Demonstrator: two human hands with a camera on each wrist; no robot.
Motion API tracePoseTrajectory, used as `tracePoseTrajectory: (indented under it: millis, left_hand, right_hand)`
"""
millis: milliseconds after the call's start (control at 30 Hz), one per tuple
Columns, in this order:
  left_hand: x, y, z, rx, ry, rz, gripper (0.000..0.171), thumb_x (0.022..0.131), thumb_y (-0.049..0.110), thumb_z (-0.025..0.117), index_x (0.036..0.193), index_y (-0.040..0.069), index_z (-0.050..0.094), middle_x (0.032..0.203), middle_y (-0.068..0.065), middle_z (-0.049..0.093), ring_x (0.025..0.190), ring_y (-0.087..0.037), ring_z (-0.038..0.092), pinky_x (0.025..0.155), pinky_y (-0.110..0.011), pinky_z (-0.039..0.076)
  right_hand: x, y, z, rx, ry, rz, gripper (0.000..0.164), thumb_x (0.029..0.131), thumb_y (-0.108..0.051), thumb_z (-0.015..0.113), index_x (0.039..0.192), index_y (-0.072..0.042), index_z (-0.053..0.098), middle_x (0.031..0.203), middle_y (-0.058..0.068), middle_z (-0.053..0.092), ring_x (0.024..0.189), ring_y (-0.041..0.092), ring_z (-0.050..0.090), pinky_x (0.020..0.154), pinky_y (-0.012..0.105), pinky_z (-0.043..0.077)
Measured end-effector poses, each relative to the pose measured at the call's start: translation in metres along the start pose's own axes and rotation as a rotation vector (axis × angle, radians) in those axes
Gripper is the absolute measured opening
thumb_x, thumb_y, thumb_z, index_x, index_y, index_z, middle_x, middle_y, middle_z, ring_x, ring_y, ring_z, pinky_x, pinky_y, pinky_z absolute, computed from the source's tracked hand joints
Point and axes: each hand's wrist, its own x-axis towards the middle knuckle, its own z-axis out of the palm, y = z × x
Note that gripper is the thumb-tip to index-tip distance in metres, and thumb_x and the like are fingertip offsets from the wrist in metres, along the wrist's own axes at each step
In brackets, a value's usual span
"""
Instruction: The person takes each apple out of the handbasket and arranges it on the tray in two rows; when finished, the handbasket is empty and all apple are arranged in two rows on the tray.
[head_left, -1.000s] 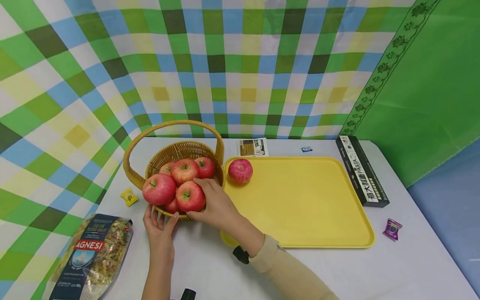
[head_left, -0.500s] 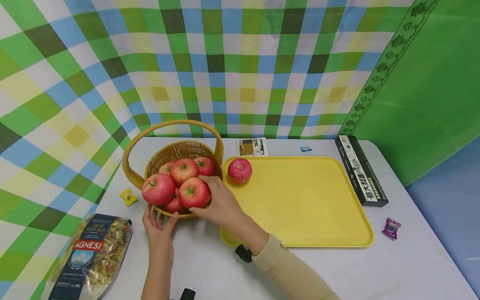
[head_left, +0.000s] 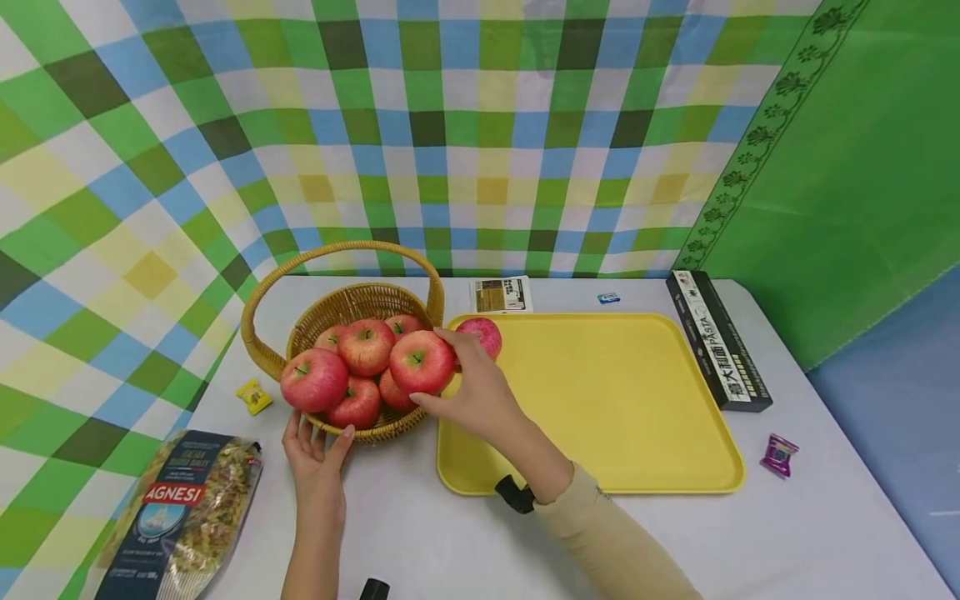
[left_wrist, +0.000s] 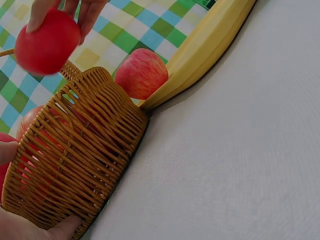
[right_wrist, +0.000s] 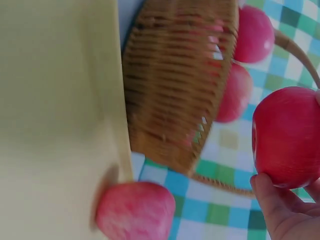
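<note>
My right hand (head_left: 483, 392) holds a red apple (head_left: 422, 362) above the right rim of the wicker basket (head_left: 390, 429). In the right wrist view, that held apple (right_wrist: 287, 137) is off the basket, with fingertips against its side. My left hand (head_left: 317, 467) holds the basket's near side, fingers and thumb spread on its wall. Several red apples (head_left: 360, 404) lie in the basket. Another apple (head_left: 482, 333) sits on the yellow tray (head_left: 600, 400) at its far left corner, partly behind my right hand.
A pasta bag (head_left: 180, 517) lies at the left, near a yellow wrapped candy (head_left: 254, 397). A black pasta box (head_left: 720, 342) and a purple candy (head_left: 779, 455) lie right of the tray. Behind it are a printed packet (head_left: 501, 294) and a small blue packet (head_left: 608, 297).
My right hand has lifted the apple from the basket's front and carried it up and right. Apples beneath it now show. My left hand stays at the basket.
</note>
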Motion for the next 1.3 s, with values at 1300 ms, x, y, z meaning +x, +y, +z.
tracePoseTrajectory:
  millis: [1300]
  left_hand:
    - [0.0,0.0,0.001,-0.024,0.007,0.023,0.089,0.091,0.006,0.066,0.152,0.028,0.007,0.16,-0.002,0.006,0.145,-0.022,0.011,0.107,-0.03,0.035]
  right_hand:
    - [0.0,0.135,-0.066,0.056,0.212,0.474,0.083,0.079,-0.03,0.08,0.142,-0.001,0.035,0.137,0.017,0.044,0.122,0.033,0.045,0.096,0.047,0.049]
